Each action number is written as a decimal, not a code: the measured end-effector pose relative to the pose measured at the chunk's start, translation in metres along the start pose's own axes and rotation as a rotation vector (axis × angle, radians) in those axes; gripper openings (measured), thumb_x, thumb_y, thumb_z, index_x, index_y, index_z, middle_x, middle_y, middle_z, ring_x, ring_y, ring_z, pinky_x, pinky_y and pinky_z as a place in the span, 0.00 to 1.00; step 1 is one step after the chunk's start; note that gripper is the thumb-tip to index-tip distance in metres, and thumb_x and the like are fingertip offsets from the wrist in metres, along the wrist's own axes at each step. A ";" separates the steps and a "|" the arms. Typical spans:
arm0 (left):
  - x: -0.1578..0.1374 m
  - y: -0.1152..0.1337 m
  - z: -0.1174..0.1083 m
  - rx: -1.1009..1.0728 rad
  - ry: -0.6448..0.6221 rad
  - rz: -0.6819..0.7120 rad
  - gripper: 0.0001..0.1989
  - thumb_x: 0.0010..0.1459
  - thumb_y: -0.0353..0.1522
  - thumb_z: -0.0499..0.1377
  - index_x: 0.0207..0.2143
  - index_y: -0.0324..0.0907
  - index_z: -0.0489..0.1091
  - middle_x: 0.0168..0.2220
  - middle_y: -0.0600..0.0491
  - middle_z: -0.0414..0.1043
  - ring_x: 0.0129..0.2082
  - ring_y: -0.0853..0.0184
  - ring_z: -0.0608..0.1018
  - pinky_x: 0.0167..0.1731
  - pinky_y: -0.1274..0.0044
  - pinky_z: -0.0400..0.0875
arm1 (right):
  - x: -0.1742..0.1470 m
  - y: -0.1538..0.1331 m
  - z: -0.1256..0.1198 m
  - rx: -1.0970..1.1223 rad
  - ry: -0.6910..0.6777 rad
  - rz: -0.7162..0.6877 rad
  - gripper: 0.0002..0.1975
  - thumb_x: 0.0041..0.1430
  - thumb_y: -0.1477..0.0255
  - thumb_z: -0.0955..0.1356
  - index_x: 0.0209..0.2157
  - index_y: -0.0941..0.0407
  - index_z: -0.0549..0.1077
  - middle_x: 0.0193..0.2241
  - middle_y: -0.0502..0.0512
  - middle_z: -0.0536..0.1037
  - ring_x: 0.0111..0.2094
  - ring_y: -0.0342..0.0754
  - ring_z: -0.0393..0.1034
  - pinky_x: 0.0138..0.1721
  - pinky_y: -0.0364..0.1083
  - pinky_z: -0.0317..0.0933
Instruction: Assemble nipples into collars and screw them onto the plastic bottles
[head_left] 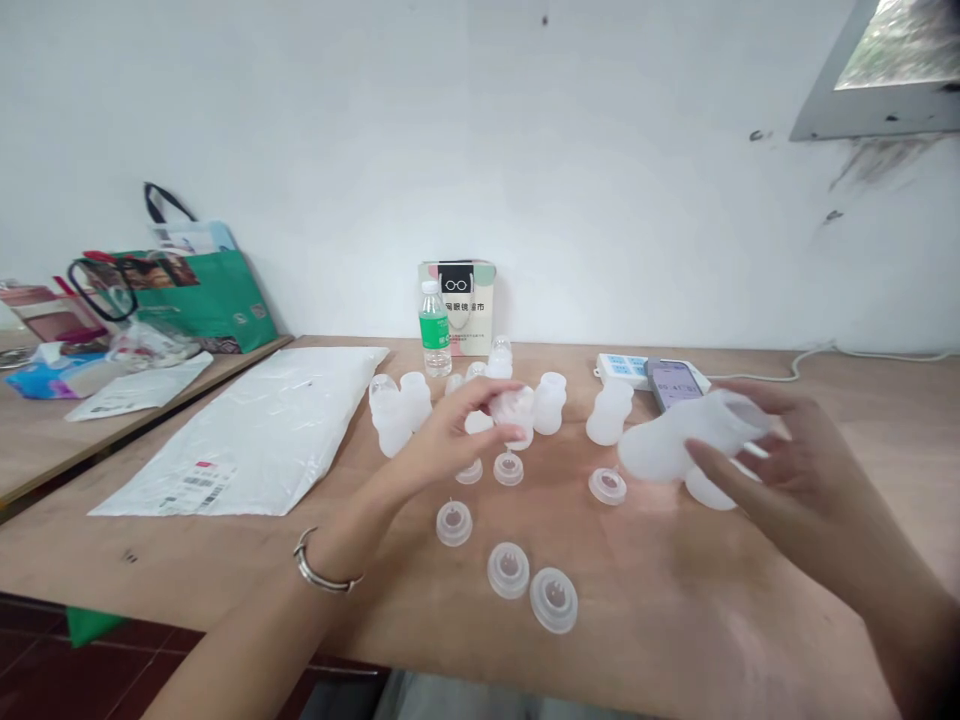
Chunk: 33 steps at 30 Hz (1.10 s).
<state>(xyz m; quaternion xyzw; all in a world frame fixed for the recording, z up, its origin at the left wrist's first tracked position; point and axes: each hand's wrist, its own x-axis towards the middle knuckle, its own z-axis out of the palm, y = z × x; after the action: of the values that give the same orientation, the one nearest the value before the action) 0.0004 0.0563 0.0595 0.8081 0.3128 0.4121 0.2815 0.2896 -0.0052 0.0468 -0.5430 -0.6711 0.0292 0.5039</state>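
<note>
My left hand [459, 425], with a silver bangle at the wrist, pinches a small translucent bottle cap [514, 410] between thumb and fingers. In my right hand [795, 480] is a frosted, waisted baby bottle [667, 440], tilted with its open mouth to the right. Another frosted piece [712, 488] shows partly beneath it. Behind my hands stand more frosted bottles [551, 405], one of them a lone bottle [609, 413] further right. Several translucent ring-shaped lids [508, 570] lie on the table in front, including one lid [607, 486] nearer the held bottle.
A white plastic mailer [255, 430] lies flat at left. Against the wall stand a water bottle [435, 330] and a paper bag [480, 310]. A phone [671, 385] leans on a power strip [622, 368]. A green bag [217, 300] sits on the left-hand table.
</note>
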 end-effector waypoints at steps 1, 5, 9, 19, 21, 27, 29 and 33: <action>-0.001 -0.001 -0.003 -0.133 0.069 -0.029 0.19 0.54 0.37 0.62 0.49 0.46 0.66 0.45 0.51 0.70 0.45 0.64 0.72 0.46 0.71 0.67 | -0.001 -0.008 0.009 0.097 -0.091 0.020 0.27 0.55 0.58 0.65 0.55 0.48 0.58 0.49 0.60 0.68 0.43 0.54 0.71 0.35 0.52 0.72; -0.005 -0.013 0.003 -0.455 0.157 -0.112 0.19 0.51 0.37 0.64 0.44 0.43 0.66 0.42 0.50 0.71 0.44 0.65 0.73 0.45 0.72 0.68 | -0.010 -0.016 0.067 0.227 -0.367 -0.037 0.31 0.55 0.67 0.67 0.59 0.50 0.52 0.51 0.60 0.67 0.49 0.53 0.67 0.46 0.55 0.68; -0.011 -0.029 0.015 -0.505 0.083 -0.123 0.19 0.54 0.39 0.62 0.47 0.42 0.67 0.47 0.48 0.70 0.47 0.63 0.73 0.48 0.71 0.67 | -0.023 -0.006 0.108 0.382 -0.506 -0.045 0.35 0.55 0.72 0.68 0.60 0.52 0.48 0.48 0.59 0.68 0.50 0.52 0.67 0.52 0.56 0.63; -0.020 -0.030 0.028 -0.516 0.009 -0.120 0.17 0.55 0.36 0.61 0.47 0.42 0.68 0.49 0.47 0.70 0.52 0.61 0.71 0.52 0.69 0.65 | -0.034 -0.001 0.116 0.467 -0.652 0.211 0.21 0.53 0.63 0.70 0.46 0.55 0.65 0.40 0.55 0.75 0.41 0.51 0.71 0.41 0.50 0.67; -0.021 -0.029 0.030 -0.538 0.022 -0.111 0.17 0.55 0.36 0.62 0.46 0.42 0.68 0.49 0.47 0.70 0.52 0.60 0.71 0.50 0.69 0.67 | -0.033 -0.005 0.117 0.435 -0.610 0.206 0.20 0.53 0.62 0.70 0.45 0.55 0.66 0.41 0.55 0.75 0.42 0.51 0.70 0.41 0.50 0.67; -0.026 -0.032 0.030 -0.349 0.042 -0.123 0.16 0.53 0.37 0.63 0.44 0.44 0.68 0.46 0.50 0.71 0.46 0.63 0.71 0.47 0.69 0.66 | -0.032 -0.021 0.110 0.397 -0.564 0.151 0.20 0.55 0.61 0.68 0.47 0.54 0.66 0.41 0.55 0.75 0.38 0.50 0.70 0.35 0.46 0.66; -0.026 -0.032 0.031 -0.308 0.043 -0.121 0.15 0.52 0.37 0.64 0.42 0.44 0.68 0.44 0.51 0.71 0.42 0.65 0.71 0.45 0.70 0.66 | -0.032 -0.024 0.109 0.385 -0.547 0.135 0.19 0.55 0.61 0.68 0.47 0.54 0.66 0.39 0.53 0.75 0.36 0.49 0.70 0.34 0.46 0.66; -0.024 -0.029 0.033 -0.310 0.100 -0.105 0.17 0.48 0.37 0.67 0.36 0.42 0.66 0.38 0.52 0.69 0.38 0.68 0.70 0.41 0.73 0.66 | -0.033 -0.026 0.107 0.306 -0.489 0.064 0.19 0.56 0.61 0.67 0.48 0.53 0.65 0.40 0.54 0.76 0.37 0.51 0.71 0.37 0.49 0.66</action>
<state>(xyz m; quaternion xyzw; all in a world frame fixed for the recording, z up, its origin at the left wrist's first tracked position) 0.0086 0.0504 0.0107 0.7160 0.3008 0.4798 0.4082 0.1926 0.0139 -0.0116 -0.4585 -0.7428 0.2761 0.4022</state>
